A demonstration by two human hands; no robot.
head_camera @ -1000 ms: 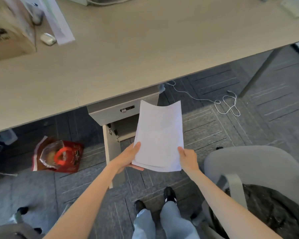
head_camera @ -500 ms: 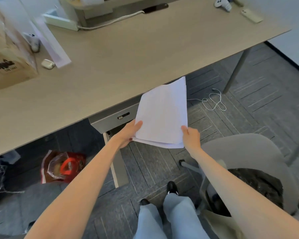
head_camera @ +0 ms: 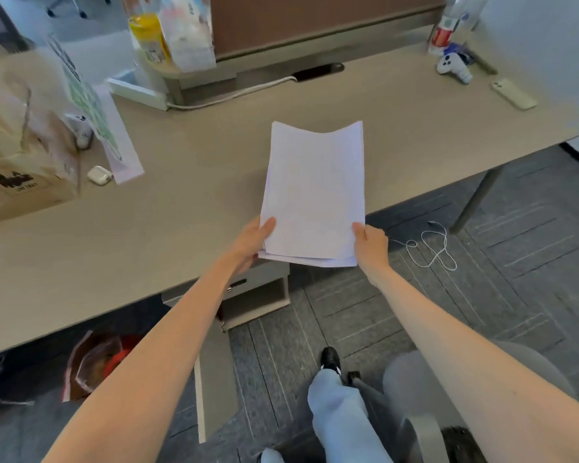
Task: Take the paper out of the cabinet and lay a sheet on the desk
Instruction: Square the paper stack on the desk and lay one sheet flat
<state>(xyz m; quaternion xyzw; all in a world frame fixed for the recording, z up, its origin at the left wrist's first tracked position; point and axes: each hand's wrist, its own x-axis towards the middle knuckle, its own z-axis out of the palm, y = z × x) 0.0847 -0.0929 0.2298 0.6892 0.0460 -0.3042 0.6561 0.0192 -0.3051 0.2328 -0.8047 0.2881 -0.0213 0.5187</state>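
Head view: left hand [head_camera: 252, 241] & right hand [head_camera: 371, 242] pinch the paper [head_camera: 313, 192] by its near corners over the desk [head_camera: 188, 182] — lower flat, then peel off just the top sheet.

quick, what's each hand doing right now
Left hand: closed on the paper stack's near left corner.
Right hand: closed on its near right corner.

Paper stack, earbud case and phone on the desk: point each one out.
paper stack [head_camera: 313, 192], head view, middle of the top sheet
earbud case [head_camera: 99, 175], head view, its lid
phone [head_camera: 513, 93], head view, middle of its back
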